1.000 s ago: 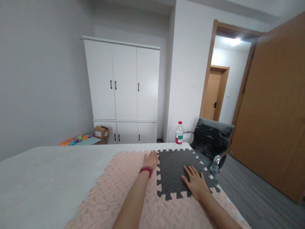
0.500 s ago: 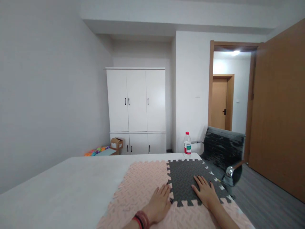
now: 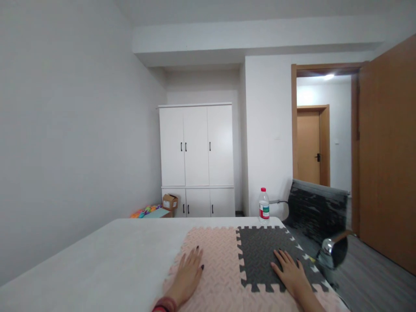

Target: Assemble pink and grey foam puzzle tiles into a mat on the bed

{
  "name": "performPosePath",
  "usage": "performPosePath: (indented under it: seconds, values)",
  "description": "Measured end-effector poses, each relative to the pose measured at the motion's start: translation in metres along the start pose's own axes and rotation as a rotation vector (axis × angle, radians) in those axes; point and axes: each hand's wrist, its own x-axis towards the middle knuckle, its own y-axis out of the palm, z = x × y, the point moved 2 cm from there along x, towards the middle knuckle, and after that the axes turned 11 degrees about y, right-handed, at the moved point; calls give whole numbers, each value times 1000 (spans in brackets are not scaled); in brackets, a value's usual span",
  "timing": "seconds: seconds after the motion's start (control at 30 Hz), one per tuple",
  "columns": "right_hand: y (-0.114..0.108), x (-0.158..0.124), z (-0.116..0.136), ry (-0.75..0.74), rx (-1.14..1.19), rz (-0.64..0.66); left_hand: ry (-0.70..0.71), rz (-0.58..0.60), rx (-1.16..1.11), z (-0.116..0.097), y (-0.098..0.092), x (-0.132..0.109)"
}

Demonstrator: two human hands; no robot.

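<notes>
Pink foam mats [image 3: 212,260] with a diamond-plate texture lie on the white table, joined to a dark grey mat [image 3: 260,260] with jagged puzzle edges. My left hand [image 3: 186,275], with red bands at the wrist, rests palm down on the left part of the pink mat, fingers spread. On the grey mat, near its lower right, my right hand [image 3: 290,273] lies flat with its fingers apart. Neither hand holds anything.
A bottle [image 3: 264,207] with a red cap stands at the white table's [image 3: 107,255] far right corner. Beyond the right edge is a black chair [image 3: 316,212]. A cardboard box [image 3: 170,202] and colourful items [image 3: 146,211] sit behind the table, before a white cabinet [image 3: 196,147].
My left hand has moved left across the pink mat, away from the grey mat's edge. My right hand stays at about the same spot on the grey mat. The camera view has shifted slightly.
</notes>
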Motion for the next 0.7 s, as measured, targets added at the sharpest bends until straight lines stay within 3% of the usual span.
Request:
performPosePath:
  seconds: [0.07,0.17,0.3,0.53,0.7]
  values:
    - [1,2,-1,2,9,-1,-69,16,33,25,6,-5]
    - [2,4,-1,8,19,1,-97,33,54,42,17,-3]
    - [-1,4,0,12,37,-6,-96,19,70,44,24,3]
    - [-21,-6,11,-8,53,-13,-111,-6,79,44,15,-3]
    - [-55,-50,6,-148,222,-2,-130,-17,56,41,9,-10]
